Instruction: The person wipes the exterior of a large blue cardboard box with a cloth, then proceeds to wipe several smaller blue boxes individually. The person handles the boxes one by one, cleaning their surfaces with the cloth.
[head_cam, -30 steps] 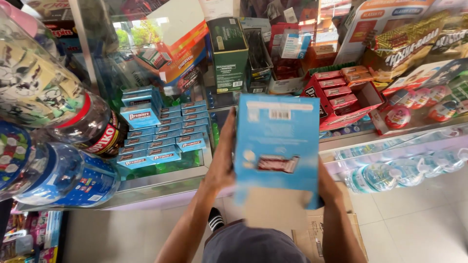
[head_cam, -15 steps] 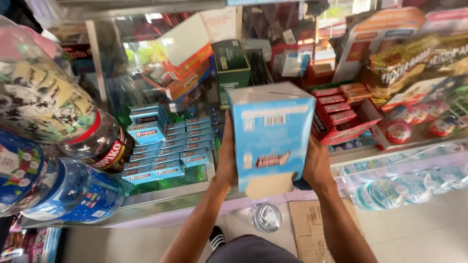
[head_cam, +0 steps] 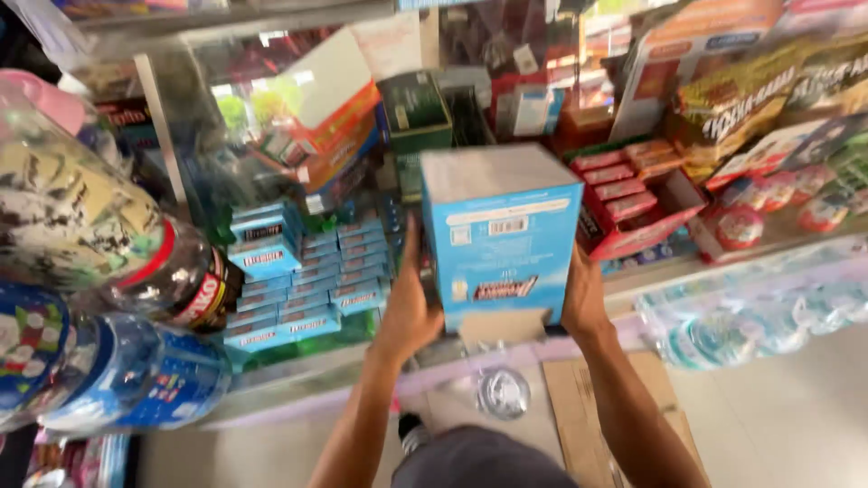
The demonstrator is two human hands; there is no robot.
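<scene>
I hold a light blue cardboard box (head_cam: 502, 237) with a plain grey top up in front of a shop shelf. My left hand (head_cam: 409, 305) grips its left side and my right hand (head_cam: 583, 298) grips its right side. A loose cardboard flap hangs from the box's bottom edge. Behind it on the shelf lie stacked small blue packets (head_cam: 303, 276) to the left and a red display carton of bars (head_cam: 637, 201) to the right.
Large plastic bottles (head_cam: 99, 298) lie at the left edge. A green box (head_cam: 414, 113) and an orange box (head_cam: 339, 136) stand further back. Round red-and-white sweets (head_cam: 741, 221) and wrapped water bottles (head_cam: 750, 316) are at the right. Flat cardboard (head_cam: 588, 407) lies on the floor.
Both hands have lifted the blue box upward and away toward the shelf. Its grey top now shows where earlier only its blue face was seen.
</scene>
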